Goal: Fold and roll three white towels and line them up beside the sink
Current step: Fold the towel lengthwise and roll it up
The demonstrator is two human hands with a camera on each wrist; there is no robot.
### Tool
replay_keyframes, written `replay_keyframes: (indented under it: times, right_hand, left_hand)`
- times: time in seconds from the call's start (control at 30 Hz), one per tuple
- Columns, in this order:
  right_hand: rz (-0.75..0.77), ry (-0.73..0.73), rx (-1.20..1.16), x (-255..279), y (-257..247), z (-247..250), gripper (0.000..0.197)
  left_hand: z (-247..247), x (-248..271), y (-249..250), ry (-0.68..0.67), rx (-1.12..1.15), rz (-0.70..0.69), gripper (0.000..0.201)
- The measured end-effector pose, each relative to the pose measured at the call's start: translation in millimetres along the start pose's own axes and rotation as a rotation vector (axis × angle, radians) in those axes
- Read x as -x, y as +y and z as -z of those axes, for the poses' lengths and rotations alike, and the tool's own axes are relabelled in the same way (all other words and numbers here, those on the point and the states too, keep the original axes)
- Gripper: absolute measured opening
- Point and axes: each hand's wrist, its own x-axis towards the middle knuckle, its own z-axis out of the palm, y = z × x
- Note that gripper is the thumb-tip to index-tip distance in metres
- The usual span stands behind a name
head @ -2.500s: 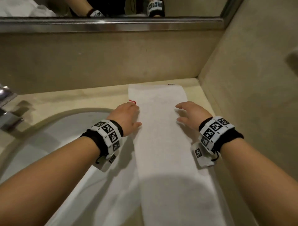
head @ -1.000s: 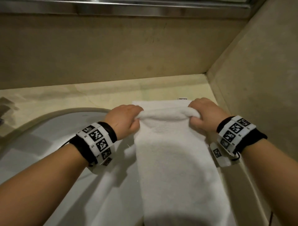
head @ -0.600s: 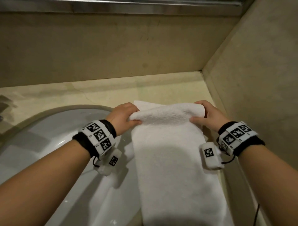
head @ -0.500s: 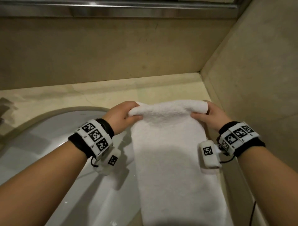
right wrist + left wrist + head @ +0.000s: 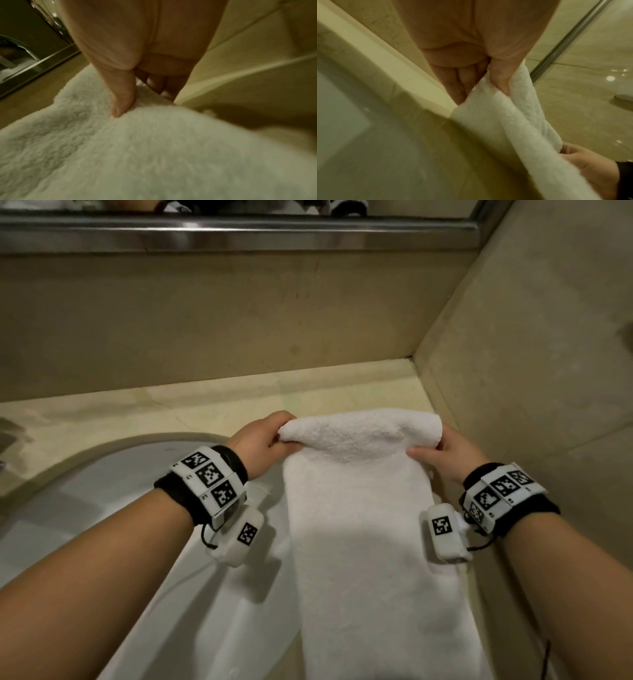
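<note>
We hold the rolled end of the white towel (image 5: pixel 359 436) with our left hand (image 5: pixel 260 445) and right hand (image 5: pixel 445 451) clamped on it, the flat rest lying toward us on the table (image 5: pixel 212 409) beside the sink (image 5: pixel 102 474), and uneven pulling may loosen the roll.

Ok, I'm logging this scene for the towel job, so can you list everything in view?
towel: one, white, folded into a long strip on the counter right of the sink, far end rolled up
sink: one, pale grey-white basin, left of the towel
counter: one, cream stone, around the sink and under the towel
walls: beige stone, behind and to the right
mirror frame: one, metallic, along the top
wrist bands: two, white with black markers, one on each wrist
left hand: grips the roll's left end
right hand: grips the roll's right end
</note>
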Motion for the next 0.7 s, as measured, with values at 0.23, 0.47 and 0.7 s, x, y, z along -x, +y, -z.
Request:
replay_keyframes:
  times: [0.23, 0.47, 0.7]
  right_hand:
    - [0.260, 0.269, -0.047, -56, -97, 20, 0.050]
    - [0.200, 0.247, -0.025, -98, -89, -10, 0.046]
    - [0.021, 0.090, -0.019, -109, -65, -21, 0.057]
  left_hand:
    - [76, -50, 40, 0.353, -0.056, -0.062, 0.027]
    - [63, -73, 4, 0.360, 0.052, 0.135, 0.033]
    - [31, -82, -32, 0.242, 0.108, 0.265, 0.055]
